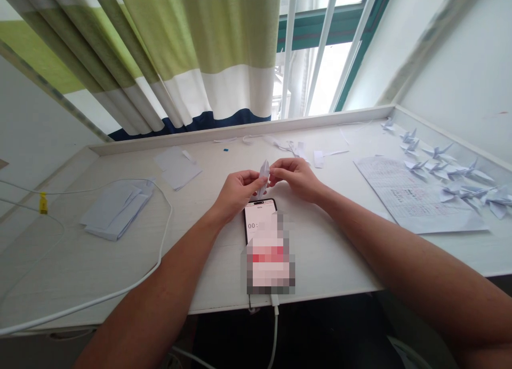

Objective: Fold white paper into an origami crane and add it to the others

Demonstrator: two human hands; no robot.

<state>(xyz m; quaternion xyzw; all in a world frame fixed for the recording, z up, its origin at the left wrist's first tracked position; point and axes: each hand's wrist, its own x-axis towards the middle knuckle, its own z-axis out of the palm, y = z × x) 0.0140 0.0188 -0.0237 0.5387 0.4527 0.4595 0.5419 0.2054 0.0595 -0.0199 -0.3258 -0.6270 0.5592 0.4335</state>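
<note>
Between my hands, just above the phone's top end, is a small piece of folded white paper [264, 170], narrow and pointed at the top. My left hand [240, 190] pinches it from the left between thumb and fingers. From the right, my right hand [294, 176] has its thumb and fingertips closed at the paper's right edge. A phone [261, 217] lies on the table below them, its screen partly blurred out, with a cable plugged into its lower end.
Folded paper cranes [438, 153] stand at the right, several around a written sheet [384, 190]. Stacked paper [116, 209] and loose sheets [180, 169] lie left. Paper scraps [296, 147] are at the back. A white cable [166, 241] loops across the table's left [216, 267].
</note>
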